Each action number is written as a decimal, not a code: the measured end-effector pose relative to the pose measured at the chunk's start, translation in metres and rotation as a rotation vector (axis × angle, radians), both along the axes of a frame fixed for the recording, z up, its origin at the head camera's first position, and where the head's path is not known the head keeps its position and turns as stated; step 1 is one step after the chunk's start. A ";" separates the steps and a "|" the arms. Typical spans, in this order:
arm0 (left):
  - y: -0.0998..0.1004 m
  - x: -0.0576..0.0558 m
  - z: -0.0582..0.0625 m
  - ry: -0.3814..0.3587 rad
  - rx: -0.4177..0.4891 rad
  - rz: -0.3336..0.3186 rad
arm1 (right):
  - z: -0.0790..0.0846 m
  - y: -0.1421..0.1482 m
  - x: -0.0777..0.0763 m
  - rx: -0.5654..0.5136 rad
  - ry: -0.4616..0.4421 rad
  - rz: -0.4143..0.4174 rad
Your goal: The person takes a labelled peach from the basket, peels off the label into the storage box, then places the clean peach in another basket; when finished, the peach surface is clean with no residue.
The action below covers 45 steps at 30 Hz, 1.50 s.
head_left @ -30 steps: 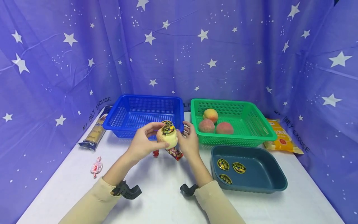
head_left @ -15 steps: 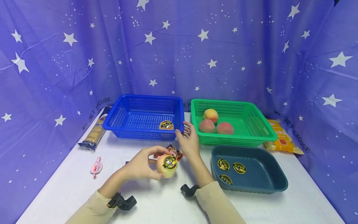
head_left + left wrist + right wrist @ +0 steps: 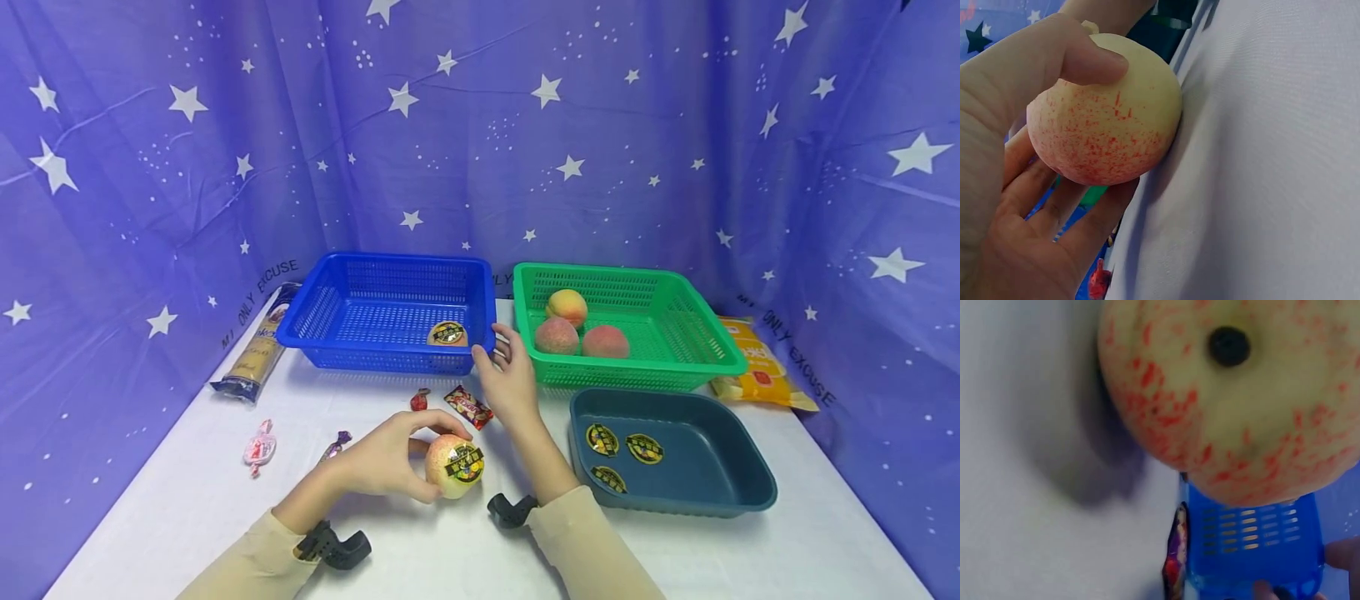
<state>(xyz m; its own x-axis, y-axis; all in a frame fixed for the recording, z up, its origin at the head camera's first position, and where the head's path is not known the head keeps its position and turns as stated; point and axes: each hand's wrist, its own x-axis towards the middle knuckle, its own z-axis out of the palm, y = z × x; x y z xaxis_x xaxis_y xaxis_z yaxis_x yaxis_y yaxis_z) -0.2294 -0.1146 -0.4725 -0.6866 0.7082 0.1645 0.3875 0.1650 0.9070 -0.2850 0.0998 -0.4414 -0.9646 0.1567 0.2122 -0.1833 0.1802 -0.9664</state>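
My left hand [image 3: 393,458] grips a pale yellow, red-speckled apple [image 3: 442,471], thumb and fingers around its sides. A round black-and-gold sticker [image 3: 464,463] faces up on it, while its dark base dimple shows in the right wrist view. The apple [image 3: 1107,112] is low over the white table [image 3: 1285,156]. Around the near right corner of the blue basket [image 3: 330,333], my right hand [image 3: 510,379] pinches the rim with thumb and fingers. Inside that basket, by the front wall, sits a round fruit [image 3: 447,335] with a similar sticker.
A green basket [image 3: 675,333] holds three peaches [image 3: 557,335]. In front of it, a dark teal tray [image 3: 705,458] contains three stickers [image 3: 645,448]. Several wrapped candies [image 3: 468,406] lie on the table. Packaged foods flank the baskets: a gold pack [image 3: 258,350] and a yellow-orange one [image 3: 761,371].
My left hand has brought the apple down and toward me, from in front of the blue basket to low over the table. The right hand has stayed at the basket's corner.
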 end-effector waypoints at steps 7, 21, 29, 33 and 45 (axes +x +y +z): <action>0.000 -0.003 0.000 0.000 0.005 -0.008 | 0.034 0.010 0.030 0.276 -0.161 -0.069; -0.008 -0.009 -0.004 -0.071 0.000 0.001 | 0.068 0.027 0.070 0.718 0.047 0.696; -0.012 -0.008 -0.001 -0.108 0.006 0.013 | 0.058 0.024 0.075 0.808 0.105 0.735; -0.011 -0.009 -0.001 -0.106 0.009 0.013 | 0.057 0.024 0.076 0.820 0.129 0.716; -0.011 -0.011 -0.005 -0.115 0.015 0.011 | 0.060 0.024 0.081 0.826 0.091 0.685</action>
